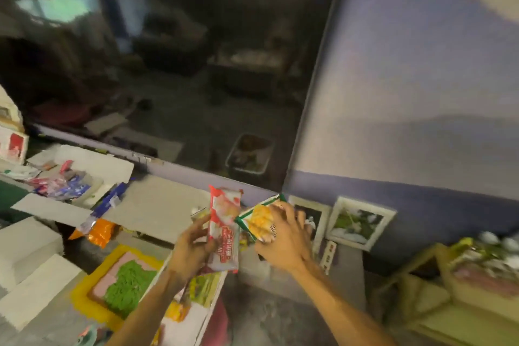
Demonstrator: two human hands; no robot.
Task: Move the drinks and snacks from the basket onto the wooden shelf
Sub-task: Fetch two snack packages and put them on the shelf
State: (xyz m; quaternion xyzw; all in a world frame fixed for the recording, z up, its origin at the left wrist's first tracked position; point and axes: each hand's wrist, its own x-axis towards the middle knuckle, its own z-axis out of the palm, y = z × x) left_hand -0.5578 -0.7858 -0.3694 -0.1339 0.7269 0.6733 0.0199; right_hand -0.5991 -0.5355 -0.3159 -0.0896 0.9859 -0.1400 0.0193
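Farthest left of the wooden shelf (pixel 466 320) sits a white foam box (pixel 84 168) with red and blue wrappers lying in it, and a little nearer an orange packet (pixel 101 233) lies on the cluttered bench. Closer again, well left of the shelf, the left hand (pixel 191 247) is raised with its grip curled round the lower half of a red packet (pixel 224 222), thumb on the near edge. The packet stands nearly upright, its long axis running up and away from the wrist. Under this hand is a white-rimmed container (pixel 209 314) with more snacks in it. This is probably the basket, though blur makes that uncertain. Just right of the red packet, and so nearer the shelf, the right hand (pixel 283 239) pinches a green-and-yellow packet (pixel 257 219) from above. Its fingers are curled over the top edge, and the packet tilts towards the left. The two packets are almost touching. Between the right hand and the shelf a framed picture (pixel 358 222) leans against the wall. The shelf itself lies low and to the right of both hands, with goods already on its upper level. Both snacks look lifted out and ready to place. The right hand is the nearer one, so its packet would likely go across and down first, while the red packet has farther to travel.
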